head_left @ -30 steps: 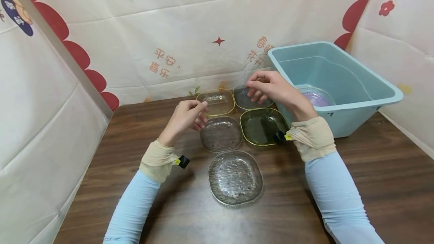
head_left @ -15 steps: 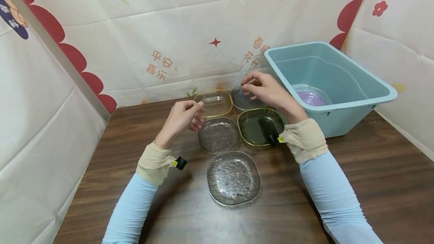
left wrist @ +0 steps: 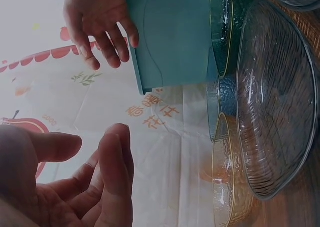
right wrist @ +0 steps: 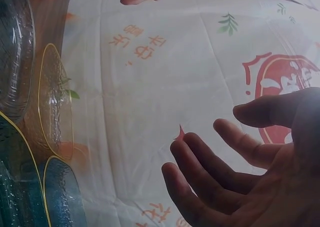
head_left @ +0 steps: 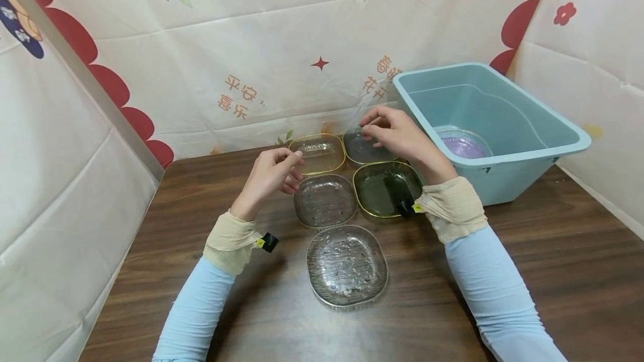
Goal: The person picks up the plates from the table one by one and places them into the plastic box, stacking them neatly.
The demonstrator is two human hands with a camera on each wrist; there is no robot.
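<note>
Both hands hover above glass dishes, fingers loosely bent and holding nothing. The left hand is beside an amber dish with a gold rim and a clear greyish dish. Over a blue-grey dish hangs the right hand, partly covering it. In front of that sits a dark green, gold-rimmed dish. A larger clear ribbed dish lies nearest the person. In the left wrist view the left hand has its thumb apart from its fingers; the right wrist view shows the right hand with spread fingers.
A light blue tub stands at the back right of the wooden table, with a purple round item inside it. White printed cloth hangs behind and along both sides.
The head view has shifted slightly since one second ago. Both hands stay nearly in place above the dishes, and the dishes have not moved.
</note>
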